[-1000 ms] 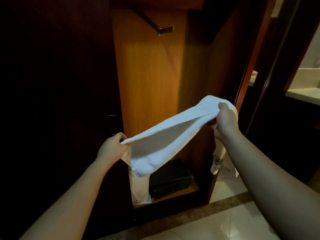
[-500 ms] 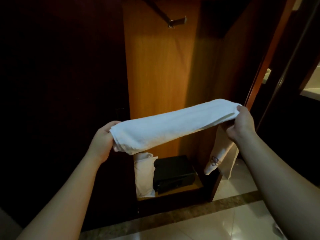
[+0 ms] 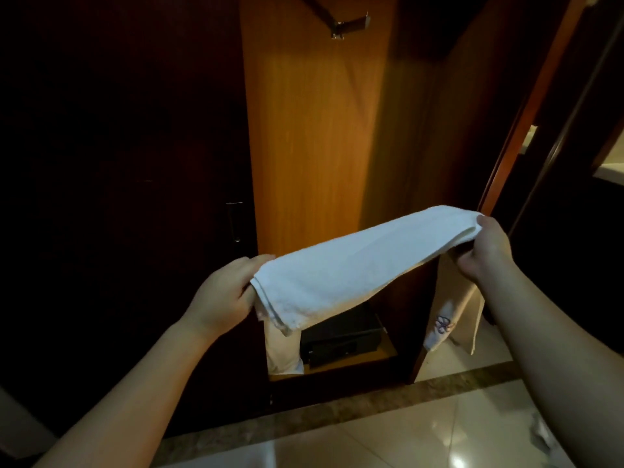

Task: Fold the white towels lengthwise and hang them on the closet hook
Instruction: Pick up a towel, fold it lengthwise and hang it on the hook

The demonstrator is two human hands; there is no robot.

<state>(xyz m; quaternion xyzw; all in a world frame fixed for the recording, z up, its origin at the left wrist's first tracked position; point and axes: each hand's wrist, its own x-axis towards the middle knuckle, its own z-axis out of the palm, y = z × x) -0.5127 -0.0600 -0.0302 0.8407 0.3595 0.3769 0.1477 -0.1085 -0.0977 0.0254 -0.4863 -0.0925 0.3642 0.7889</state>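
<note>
A white towel (image 3: 358, 265), folded into a long band, is stretched between my hands in front of the open closet. My left hand (image 3: 223, 295) grips its lower left end and my right hand (image 3: 486, 248) grips its higher right end. The metal closet hook (image 3: 349, 26) sticks out from the wooden back panel near the top of the view, well above the towel and apart from it.
On the closet floor sit a black safe (image 3: 341, 339) and a pale cloth bag (image 3: 282, 352). A white embroidered cloth (image 3: 445, 319) hangs by the right door edge. The dark closet door (image 3: 135, 197) stands left. Glossy floor tiles (image 3: 388, 440) lie below.
The towel, open and sagging a second ago, is now folded flat into a narrow band. Both hands have shifted slightly right, and the view has moved closer to the closet.
</note>
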